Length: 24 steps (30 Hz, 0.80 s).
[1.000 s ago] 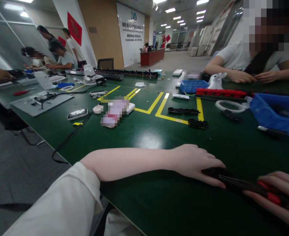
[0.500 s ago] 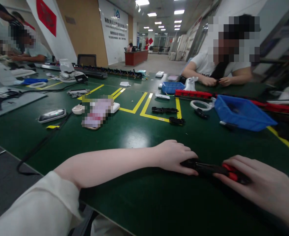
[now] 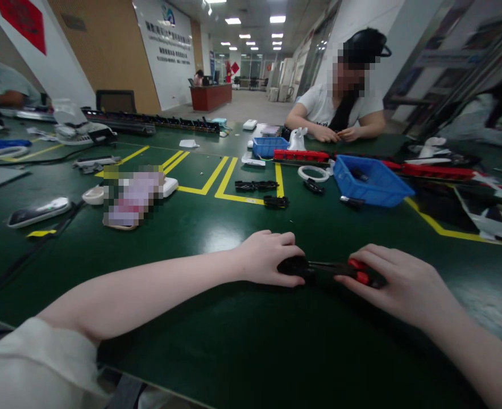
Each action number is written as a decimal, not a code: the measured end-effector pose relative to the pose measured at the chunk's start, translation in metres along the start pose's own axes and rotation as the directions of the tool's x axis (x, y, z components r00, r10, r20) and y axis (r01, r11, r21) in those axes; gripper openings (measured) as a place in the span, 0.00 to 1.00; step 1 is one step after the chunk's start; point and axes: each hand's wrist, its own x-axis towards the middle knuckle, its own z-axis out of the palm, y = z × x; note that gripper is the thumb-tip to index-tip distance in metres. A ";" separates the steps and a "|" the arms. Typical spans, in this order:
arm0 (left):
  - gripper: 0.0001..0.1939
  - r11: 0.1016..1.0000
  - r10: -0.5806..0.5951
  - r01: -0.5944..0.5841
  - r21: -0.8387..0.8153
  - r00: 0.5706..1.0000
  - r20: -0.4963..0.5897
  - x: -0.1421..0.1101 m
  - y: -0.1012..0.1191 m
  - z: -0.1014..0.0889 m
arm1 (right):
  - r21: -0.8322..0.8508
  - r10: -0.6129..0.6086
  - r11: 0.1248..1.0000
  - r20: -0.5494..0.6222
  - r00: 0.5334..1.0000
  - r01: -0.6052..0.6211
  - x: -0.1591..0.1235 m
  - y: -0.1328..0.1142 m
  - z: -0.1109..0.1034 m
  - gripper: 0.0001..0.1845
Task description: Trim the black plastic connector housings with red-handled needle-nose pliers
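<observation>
Over the green table, my left hand (image 3: 268, 258) closes its fingers round a black part (image 3: 294, 267), whose far side they partly hide. To its right, my right hand (image 3: 398, 278) pinches a black piece with red sections (image 3: 360, 274) between thumb and fingers. Thin, dark rod-like lengths (image 3: 322, 265) span the short gap between the two hands and seem to link both pieces. Their exact kind is too dark and blurred to make out. Both hands stay low, close to the tabletop.
Black parts (image 3: 256, 186) lie inside yellow tape lines, near a white ring (image 3: 313, 174). A blue bin (image 3: 372, 190) stands at the right, before a red rail (image 3: 438, 171). Leftward are a phone (image 3: 133, 199) and a cable (image 3: 63, 230). Across the table sits a person (image 3: 340, 108).
The camera has turned right, so the scene shifts left and more of the table's right side shows. Both hands keep their holds on the pieces, with little other visible difference.
</observation>
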 end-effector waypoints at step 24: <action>0.25 0.989 -0.005 0.012 -0.148 0.999 0.046 0.001 0.001 -0.001 | 0.065 0.054 0.996 0.052 0.997 -0.057 0.007 -0.019 0.001 0.18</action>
